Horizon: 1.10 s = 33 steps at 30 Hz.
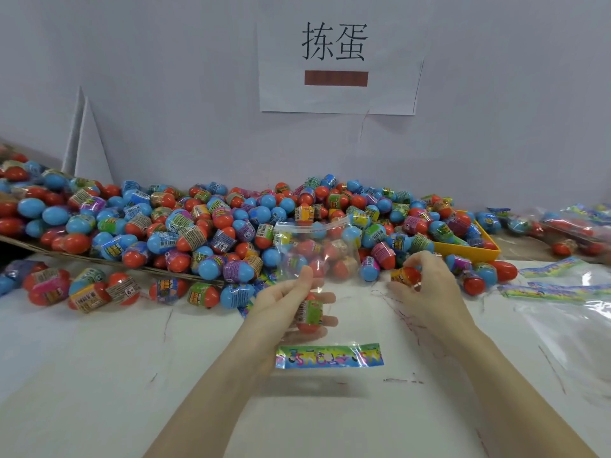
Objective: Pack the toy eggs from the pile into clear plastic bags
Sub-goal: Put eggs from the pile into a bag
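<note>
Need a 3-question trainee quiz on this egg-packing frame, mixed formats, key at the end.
1. True or false: the left hand holds both a green-labelled toy egg and the clear plastic zip bag.
2. Multiple choice: the right hand grips A) an orange-labelled toy egg, B) the colourful printed header strip, C) nothing.
3. Fill in: the yellow plastic tray lies at the ___ end of the pile of blue and red toy eggs.

Key: 1 true; 2 A; 3 right.
</note>
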Tool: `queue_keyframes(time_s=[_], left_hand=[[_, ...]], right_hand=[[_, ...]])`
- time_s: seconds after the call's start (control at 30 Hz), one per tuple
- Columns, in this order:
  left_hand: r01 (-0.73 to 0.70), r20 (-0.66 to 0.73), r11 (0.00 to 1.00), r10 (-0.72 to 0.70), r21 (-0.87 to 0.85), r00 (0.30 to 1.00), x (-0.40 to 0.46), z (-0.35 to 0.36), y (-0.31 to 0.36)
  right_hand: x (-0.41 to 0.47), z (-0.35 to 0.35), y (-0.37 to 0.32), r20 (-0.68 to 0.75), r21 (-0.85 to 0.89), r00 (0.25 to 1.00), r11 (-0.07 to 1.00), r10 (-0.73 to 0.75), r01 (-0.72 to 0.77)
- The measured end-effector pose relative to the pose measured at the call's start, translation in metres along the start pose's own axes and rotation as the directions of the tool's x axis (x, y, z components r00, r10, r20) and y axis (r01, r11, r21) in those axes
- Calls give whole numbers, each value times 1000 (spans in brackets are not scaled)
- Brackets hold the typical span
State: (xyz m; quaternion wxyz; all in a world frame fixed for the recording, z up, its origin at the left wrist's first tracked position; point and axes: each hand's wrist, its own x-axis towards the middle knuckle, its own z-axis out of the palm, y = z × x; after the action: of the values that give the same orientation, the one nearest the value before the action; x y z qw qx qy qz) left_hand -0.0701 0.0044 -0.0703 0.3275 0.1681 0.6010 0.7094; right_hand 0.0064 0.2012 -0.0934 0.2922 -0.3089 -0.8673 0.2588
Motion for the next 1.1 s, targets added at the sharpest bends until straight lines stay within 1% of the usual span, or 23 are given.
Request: queue_keyframes(time_s=[0.07, 0.1, 0.13, 0.2, 0.23, 0.27, 0.3, 0.33, 0.4, 0.43, 0.5, 0.53, 0.57, 0.67, 0.77, 0.9, 1.0, 1.1], left_hand=[[-20, 17, 999, 20, 35, 1000, 0, 0, 0], [-35, 28, 998, 33, 59, 999, 0, 0, -1], [-51, 40, 995, 48, 83, 998, 1, 0, -2], [-85, 76, 987, 75, 136, 994, 0, 0, -3], [-105, 100, 981, 90, 161, 991, 0, 0, -3], [-128, 125, 975, 106, 180, 986, -1, 1, -3], [-152, 149, 969, 124, 194, 981, -2, 2, -3], [-176, 172, 963, 142, 205, 975, -3, 3, -3], [-218, 216, 950, 170, 225, 962, -4, 4, -3], [-235, 234, 943, 180, 234, 955, -5, 4, -3], [-257, 255, 934, 193, 247, 948, -6, 5, -3], [-264, 261, 930, 197, 254, 945, -6, 6, -2], [-272, 267, 926, 201, 263, 943, -7, 6, -2], [-290, 294, 913, 204, 288, 934, -8, 6, -2], [-284, 313, 915, 190, 287, 931, -8, 5, -1], [-257, 333, 925, 157, 279, 930, -8, 4, 0], [-229, 349, 935, 126, 272, 928, -10, 4, 1], [-210, 358, 941, 106, 265, 928, -10, 2, 1]], right_hand=[[0, -9, -6, -52, 173, 999, 985, 14, -5], [1, -17, -11, -84, 278, 996, 961, 30, -5], [2, -26, -18, -107, 402, 993, 916, 54, -6], [-1, -43, -37, -106, 644, 992, 765, 62, 21], [-5, -50, -47, -94, 725, 995, 687, 24, 51], [-10, -55, -56, -80, 756, 996, 649, -37, 84], [-15, -58, -65, -66, 739, 991, 661, -117, 127], [-21, -59, -72, -57, 687, 978, 702, -203, 186], [-28, -57, -81, -56, 476, 936, 815, -347, 330], [-29, -56, -82, -65, 348, 915, 850, -399, 395], [-28, -57, -81, -62, 151, 882, 869, -467, 471], [-27, -59, -81, -35, 99, 875, 869, -483, 484], [-27, -62, -80, 15, 87, 872, 870, -489, 486], [-27, -72, -78, 174, 203, 860, 872, -480, 446], [-29, -77, -77, 253, 254, 860, 888, -444, 383], [-30, -86, -79, 306, 280, 874, 913, -377, 296], [-27, -91, -75, 274, 257, 910, 935, -312, 243], [-25, -92, -72, 243, 232, 923, 942, -298, 243]])
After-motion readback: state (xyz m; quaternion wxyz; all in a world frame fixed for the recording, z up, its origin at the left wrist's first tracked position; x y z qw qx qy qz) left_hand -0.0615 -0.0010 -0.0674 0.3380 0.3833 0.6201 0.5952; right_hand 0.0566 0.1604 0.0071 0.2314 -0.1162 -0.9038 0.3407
